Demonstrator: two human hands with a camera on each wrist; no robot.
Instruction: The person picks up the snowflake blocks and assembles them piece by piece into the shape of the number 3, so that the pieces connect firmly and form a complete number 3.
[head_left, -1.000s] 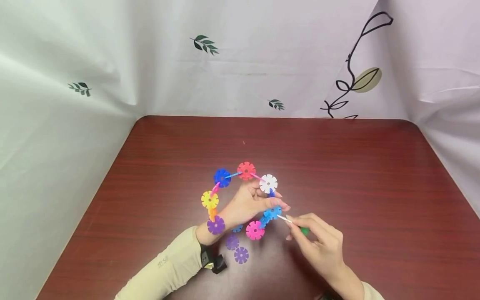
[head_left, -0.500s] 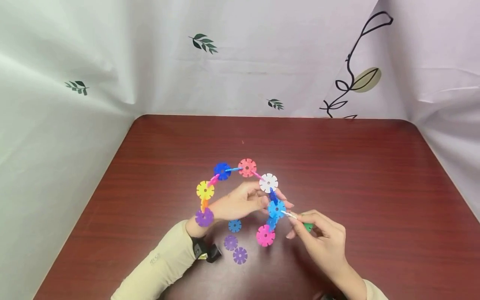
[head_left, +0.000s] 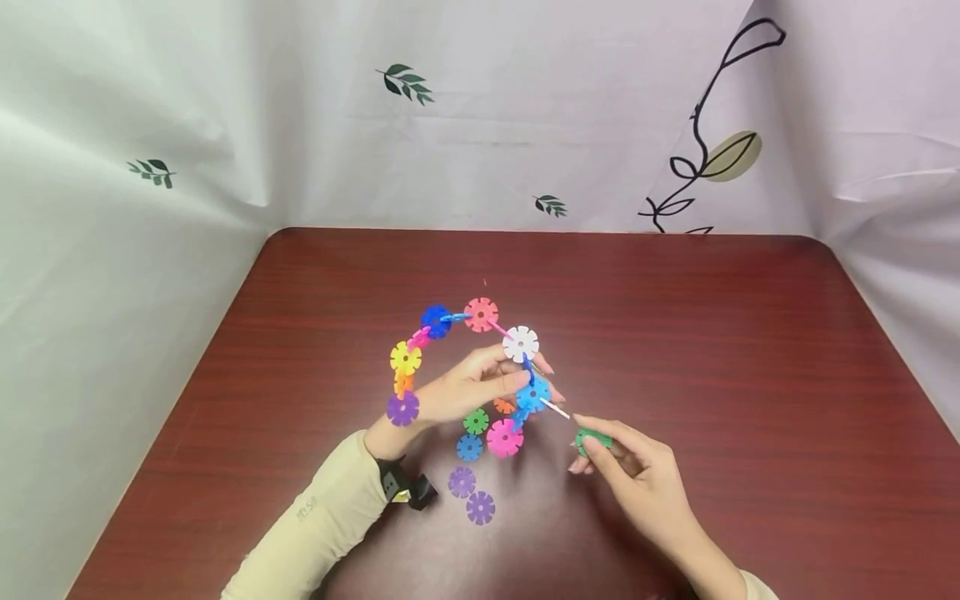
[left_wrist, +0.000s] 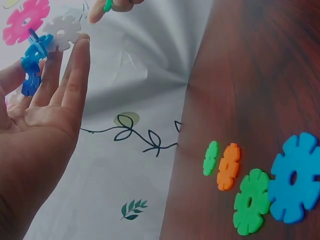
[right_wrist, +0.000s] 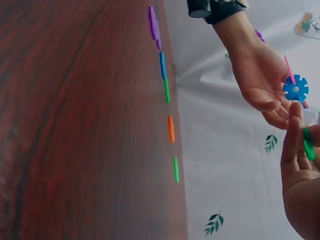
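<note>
My left hand (head_left: 472,387) pinches a curved chain of notched plastic snowflake discs (head_left: 474,307) between thumb and fingers, near its light blue disc (head_left: 537,403). The chain is held above the table, its purple end disc (head_left: 397,403) over my left wrist and its pink end disc (head_left: 497,443) below the fingers. A white disc (head_left: 557,409), seen edge-on, sticks out from the light blue one toward the right. Just apart from it, my right hand (head_left: 637,471) pinches a loose green disc (head_left: 588,437) between thumb and fingers; the right wrist view shows this green disc (right_wrist: 308,145) edge-on.
Loose discs lie in a row on the dark red table (head_left: 712,350): two purple ones (head_left: 476,514), a blue one (head_left: 463,453), a green one (head_left: 471,427) and an orange one (left_wrist: 226,175). Farther along is another green disc (left_wrist: 211,159). A pale curtain (head_left: 480,117) hangs behind the table.
The chain and left hand have shifted away from the body. My right fingertips have come off the white disc, and the green disc now shows between thumb and fingers. More table discs are uncovered.
</note>
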